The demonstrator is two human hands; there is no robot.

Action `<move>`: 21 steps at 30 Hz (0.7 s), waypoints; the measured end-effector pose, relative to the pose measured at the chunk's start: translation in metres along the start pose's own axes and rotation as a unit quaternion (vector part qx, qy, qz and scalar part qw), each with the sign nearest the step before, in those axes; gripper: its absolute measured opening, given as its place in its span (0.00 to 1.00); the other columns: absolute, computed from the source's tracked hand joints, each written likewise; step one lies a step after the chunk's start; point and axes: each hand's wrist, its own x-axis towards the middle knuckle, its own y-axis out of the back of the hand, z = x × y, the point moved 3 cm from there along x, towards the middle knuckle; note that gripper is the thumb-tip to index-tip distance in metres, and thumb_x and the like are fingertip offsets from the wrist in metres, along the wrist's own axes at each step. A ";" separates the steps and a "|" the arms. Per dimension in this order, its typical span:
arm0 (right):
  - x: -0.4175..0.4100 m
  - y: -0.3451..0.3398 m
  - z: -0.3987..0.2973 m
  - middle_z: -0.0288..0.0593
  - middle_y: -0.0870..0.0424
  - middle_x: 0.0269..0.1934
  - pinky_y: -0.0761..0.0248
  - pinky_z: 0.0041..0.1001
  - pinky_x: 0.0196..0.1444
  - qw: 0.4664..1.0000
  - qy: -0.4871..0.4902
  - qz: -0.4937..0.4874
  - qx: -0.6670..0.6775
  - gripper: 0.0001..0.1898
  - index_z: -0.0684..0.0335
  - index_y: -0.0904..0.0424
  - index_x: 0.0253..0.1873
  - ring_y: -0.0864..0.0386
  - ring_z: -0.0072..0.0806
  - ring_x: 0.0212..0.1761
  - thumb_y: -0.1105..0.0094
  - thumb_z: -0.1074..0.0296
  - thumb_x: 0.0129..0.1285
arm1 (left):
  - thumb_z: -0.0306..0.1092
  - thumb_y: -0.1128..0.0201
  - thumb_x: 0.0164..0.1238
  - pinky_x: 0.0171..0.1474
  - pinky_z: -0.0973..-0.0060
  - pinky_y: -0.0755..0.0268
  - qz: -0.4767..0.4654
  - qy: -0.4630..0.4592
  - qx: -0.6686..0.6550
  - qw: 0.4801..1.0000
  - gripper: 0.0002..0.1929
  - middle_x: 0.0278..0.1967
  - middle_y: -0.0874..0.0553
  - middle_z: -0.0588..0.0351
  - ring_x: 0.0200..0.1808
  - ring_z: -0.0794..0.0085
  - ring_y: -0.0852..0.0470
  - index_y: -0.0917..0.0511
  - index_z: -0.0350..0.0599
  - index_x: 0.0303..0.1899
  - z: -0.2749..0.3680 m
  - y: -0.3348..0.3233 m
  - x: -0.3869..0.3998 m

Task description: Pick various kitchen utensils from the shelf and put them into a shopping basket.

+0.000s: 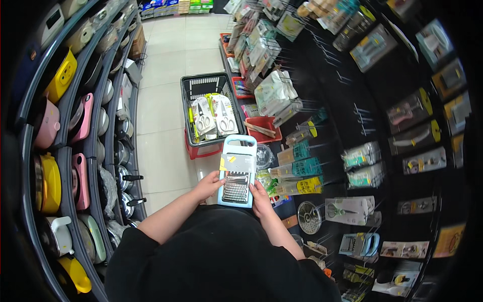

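Close in front of my body, both hands hold a grater with a light blue plastic frame (237, 141). A grey and yellow card wraps its upper part, and the metal grating plates face up. My left hand (210, 185) grips the left edge, and my right hand (260, 197) grips the right edge. Just beyond the grater, a black plastic shopping basket (186, 113) rests on something red. Carded kitchen scissors (225, 117) and other yellow-green packages lie inside the basket. Similar blue-framed graters (371, 243) hang on the rack at the lower right.
Shelves of pots and pans (51, 185) line the left side. Packaged kitchen tools (302, 170) hang from hooks on the right, close to my right arm. A red tray (272, 122) with wooden sticks stands right of the basket. The tiled aisle (164, 94) runs ahead.
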 end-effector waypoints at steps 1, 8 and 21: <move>0.010 -0.009 -0.001 0.41 0.20 0.49 0.29 0.25 0.52 1.000 0.001 -0.022 0.007 0.14 0.63 0.31 0.57 0.23 0.24 0.49 0.50 0.66 0.70 | 0.40 0.44 0.70 0.25 0.83 0.43 -0.001 -0.005 0.000 1.000 0.18 0.39 0.19 0.59 0.27 0.85 0.33 0.32 0.45 0.57 0.002 0.009 0.003; 0.087 -0.040 -0.006 0.40 0.20 0.46 0.28 0.25 0.50 0.996 -0.046 -0.011 -0.075 0.13 0.64 0.29 0.55 0.22 0.24 0.46 0.50 0.67 0.70 | 0.43 0.48 0.72 0.26 0.80 0.39 0.106 0.049 0.000 0.993 0.16 0.40 0.20 0.58 0.35 0.79 0.23 0.30 0.45 0.54 -0.002 0.074 0.010; 0.326 -0.077 -0.001 0.43 0.20 0.42 0.31 0.25 0.46 0.977 -0.069 -0.036 -0.197 0.18 0.66 0.29 0.56 0.24 0.24 0.43 0.44 0.63 0.66 | 0.38 0.50 0.71 0.22 0.81 0.34 0.341 0.089 -0.075 0.933 0.14 0.46 0.21 0.51 0.37 0.70 0.17 0.30 0.41 0.52 -0.019 0.175 0.013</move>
